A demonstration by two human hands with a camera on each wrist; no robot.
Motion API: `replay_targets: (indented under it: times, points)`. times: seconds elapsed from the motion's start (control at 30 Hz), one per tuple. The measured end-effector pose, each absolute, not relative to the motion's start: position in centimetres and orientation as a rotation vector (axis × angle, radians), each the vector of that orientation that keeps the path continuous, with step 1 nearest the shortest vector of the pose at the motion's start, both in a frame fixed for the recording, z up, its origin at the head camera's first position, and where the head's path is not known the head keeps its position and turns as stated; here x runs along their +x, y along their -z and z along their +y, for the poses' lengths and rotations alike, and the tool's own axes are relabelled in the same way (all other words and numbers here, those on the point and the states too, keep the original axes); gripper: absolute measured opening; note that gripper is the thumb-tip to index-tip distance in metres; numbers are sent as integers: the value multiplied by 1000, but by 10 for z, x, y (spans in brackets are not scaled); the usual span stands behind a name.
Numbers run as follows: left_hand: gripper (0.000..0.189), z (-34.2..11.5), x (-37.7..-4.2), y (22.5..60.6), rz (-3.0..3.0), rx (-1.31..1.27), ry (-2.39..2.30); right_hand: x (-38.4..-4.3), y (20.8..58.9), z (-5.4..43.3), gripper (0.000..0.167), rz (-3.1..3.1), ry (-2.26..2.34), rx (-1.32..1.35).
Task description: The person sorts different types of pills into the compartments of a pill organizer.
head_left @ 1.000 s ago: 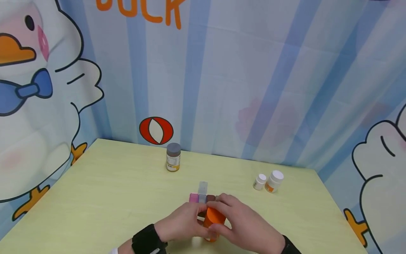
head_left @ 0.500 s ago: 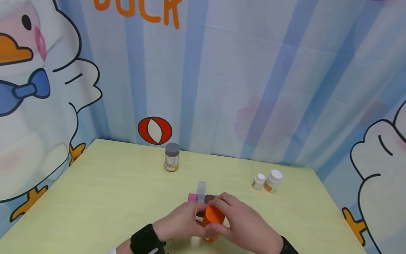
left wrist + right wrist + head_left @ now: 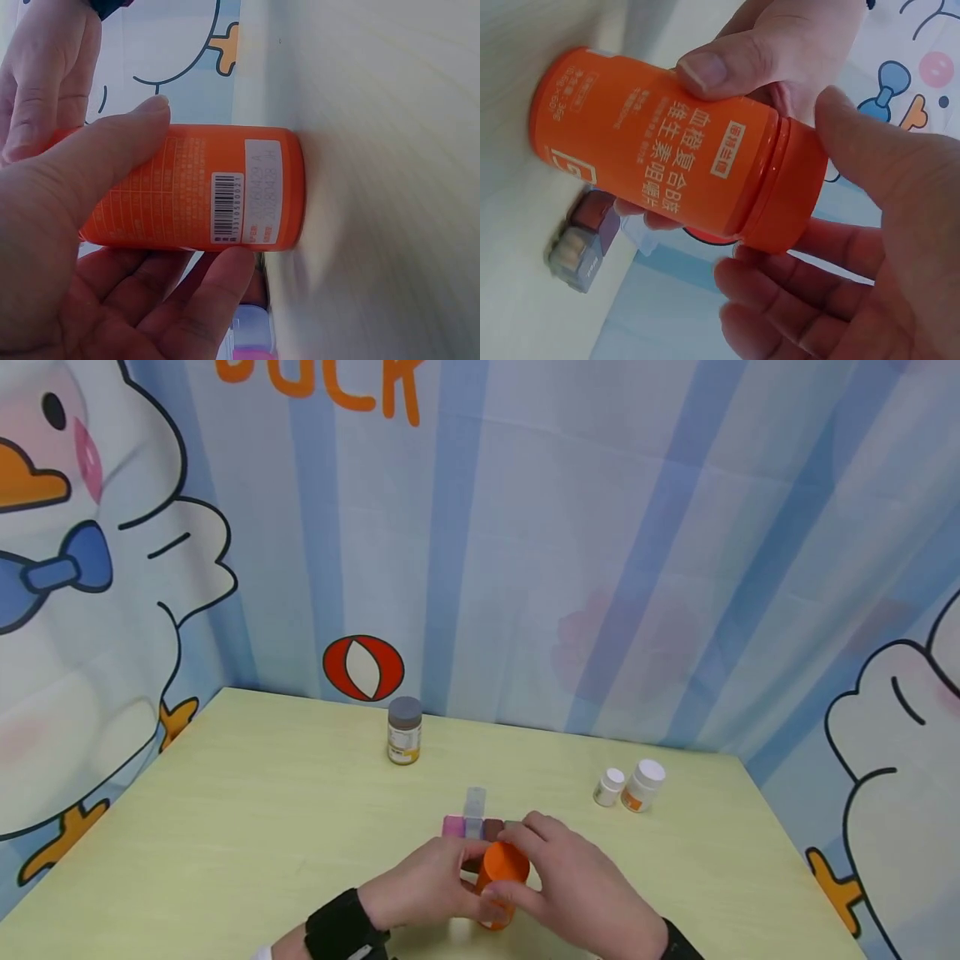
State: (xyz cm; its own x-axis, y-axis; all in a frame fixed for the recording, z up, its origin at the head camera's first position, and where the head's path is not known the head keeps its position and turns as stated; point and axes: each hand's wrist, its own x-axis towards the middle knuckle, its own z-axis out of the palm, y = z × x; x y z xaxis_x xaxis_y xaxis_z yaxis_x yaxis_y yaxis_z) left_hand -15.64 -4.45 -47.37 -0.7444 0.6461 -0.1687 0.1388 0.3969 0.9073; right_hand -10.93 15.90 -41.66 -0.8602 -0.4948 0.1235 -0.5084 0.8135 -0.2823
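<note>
My left hand (image 3: 427,883) grips an orange plastic vitamin bottle (image 3: 652,142) round its body. The thumb lies along one side and fingers curl about the other. The bottle stands near upright, its base close over the table in the left wrist view. On the orange screw cap (image 3: 789,187), my right hand (image 3: 581,889) has its thumb on one side and fingers on the other. Just behind the hands sits a pill organizer (image 3: 453,827) with pink, bluish, brown and grey compartments. One clear lid (image 3: 476,802) stands raised; the hands hide part of the organizer.
A brown jar with a grey lid (image 3: 405,732) stands at the back of the pale yellow table (image 3: 262,802). To the right are a small white bottle (image 3: 609,787) and a larger white bottle (image 3: 643,786). A duck-print curtain (image 3: 517,543) hangs behind.
My right thumb has shifted slightly up and left round the cap, showing more of its top. The left hand keeps its hold on the bottle. The whole view drifts a little left.
</note>
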Motion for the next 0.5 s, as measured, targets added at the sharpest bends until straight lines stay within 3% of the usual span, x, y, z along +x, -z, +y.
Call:
replay_targets:
  times: [0.2,0.5]
  points:
    - [43,-46,-157,472,2155,670,-1340,-106,418,160,41,-2897,-471,950]
    - [42,-46,-157,474,2162,672,-1319,-109,416,160,58,-2904,-473,870]
